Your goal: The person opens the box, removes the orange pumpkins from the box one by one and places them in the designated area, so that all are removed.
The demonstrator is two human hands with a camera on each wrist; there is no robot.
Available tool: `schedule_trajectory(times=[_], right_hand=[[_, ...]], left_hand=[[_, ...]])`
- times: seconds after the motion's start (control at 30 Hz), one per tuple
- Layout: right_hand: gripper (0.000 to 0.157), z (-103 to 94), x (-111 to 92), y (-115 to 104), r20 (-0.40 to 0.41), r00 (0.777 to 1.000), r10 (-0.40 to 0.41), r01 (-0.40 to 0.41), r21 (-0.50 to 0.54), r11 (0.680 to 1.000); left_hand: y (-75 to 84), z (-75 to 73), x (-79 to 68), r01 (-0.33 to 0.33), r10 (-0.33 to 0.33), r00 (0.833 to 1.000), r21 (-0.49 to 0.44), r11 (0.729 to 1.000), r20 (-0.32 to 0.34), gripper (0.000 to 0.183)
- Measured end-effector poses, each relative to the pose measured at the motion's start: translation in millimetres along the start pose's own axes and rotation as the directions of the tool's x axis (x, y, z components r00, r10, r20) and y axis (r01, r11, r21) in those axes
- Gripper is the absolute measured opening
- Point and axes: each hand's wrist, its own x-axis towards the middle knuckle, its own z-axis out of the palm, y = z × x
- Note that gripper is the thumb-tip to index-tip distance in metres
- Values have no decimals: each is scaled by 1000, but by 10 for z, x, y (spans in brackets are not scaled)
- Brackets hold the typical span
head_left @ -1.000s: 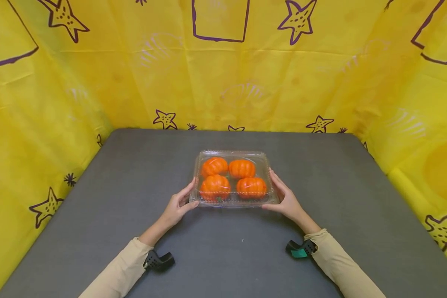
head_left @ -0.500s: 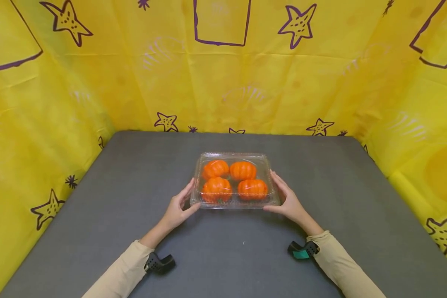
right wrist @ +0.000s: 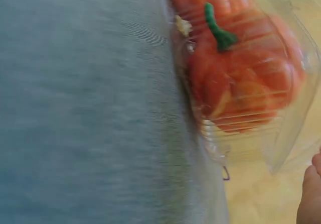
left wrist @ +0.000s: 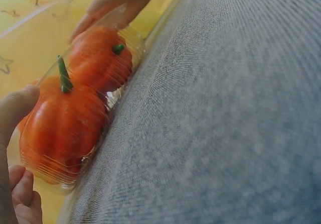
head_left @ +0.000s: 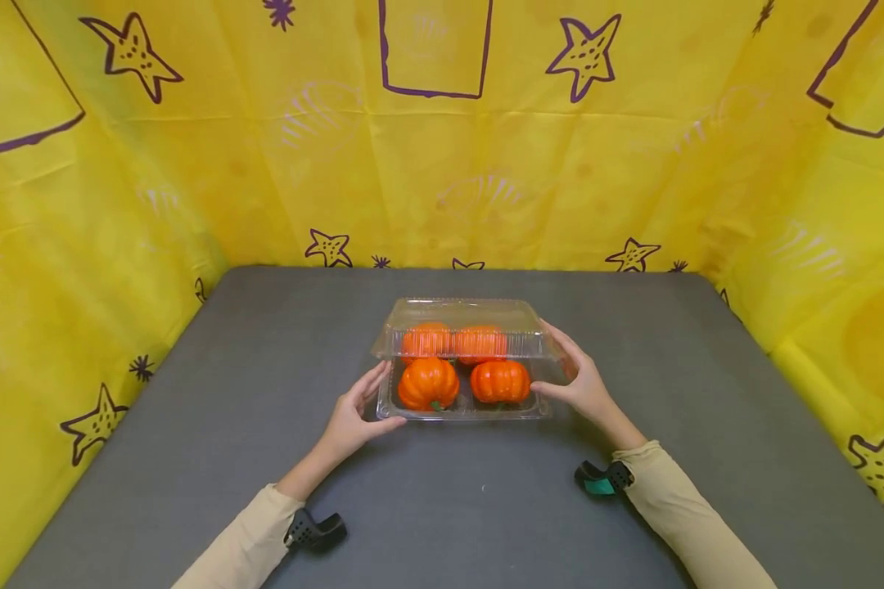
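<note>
In the head view, a clear plastic clamshell container (head_left: 471,415) holds several small orange toy pumpkins, among them a front-left pumpkin (head_left: 428,384) and a front-right pumpkin (head_left: 501,382). The hinged lid (head_left: 467,315) is partly raised at the front and covers the back pumpkins. My left hand (head_left: 354,417) grips the base at its front left corner, thumb along the front rim. On the right side, my right hand (head_left: 578,380) holds the lid's edge between thumb and fingers. Green stems show on the front-left pumpkin (left wrist: 62,123) in the left wrist view. The right fingertips are partly hidden behind the lid.
A grey table (head_left: 442,507) lies under the container. Yellow cloth (head_left: 442,164) printed with starfish hangs at the back and both sides. Black wrist mounts, left (head_left: 315,532) and right (head_left: 604,478), sit at the sleeves.
The lid has swung up at its front edge, uncovering the front pumpkins. My right hand has risen slightly with it, while the left stays at the base's left corner.
</note>
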Motion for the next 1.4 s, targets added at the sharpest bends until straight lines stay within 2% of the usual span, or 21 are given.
schedule_trajectory(times=[0.13,0.23,0.37,0.5,0.63,0.83,1.03,1.17,1.27,1.4], right_hand=[[78,-26,111,-14,-51,998,22,-17,100,995],[78,-65,232,-3,-45,999,5,1,141,990],[77,-106,393,34,-31,999,-14,18,158,987],[76,-127,512,65,-36,999,13,-7,148,989],[71,-146,636,25,-23,998,56,-54,84,995],[72,-156,802,-28,23,990,141,-141,-29,990],[71,-238,932,213,76,973,220,-208,-143,968],[73,-345,942,338,91,956,279,-255,-214,943],[76,-393,904,395,104,937,332,-299,-250,921],[77,-369,876,498,146,913,380,-339,-246,908]], left_hand=[[-3,-11,-2,-14,14,1000,0,1000,9,79],[-4,-11,-1,-22,22,1000,6,1000,7,78],[-10,-8,-2,-21,21,1000,13,1000,0,78],[-6,-14,-12,-15,15,1000,26,1000,-3,78],[2,-21,-12,-4,4,1000,37,999,-4,78],[-1,-24,-2,-1,1,1000,24,1000,-6,78],[-4,-26,-18,-6,6,1000,20,1000,-25,77],[-14,11,-6,-19,19,1000,9,1000,-7,77],[-19,29,-4,-38,38,999,17,999,16,77],[2,-7,-19,-52,52,999,36,998,2,77]])
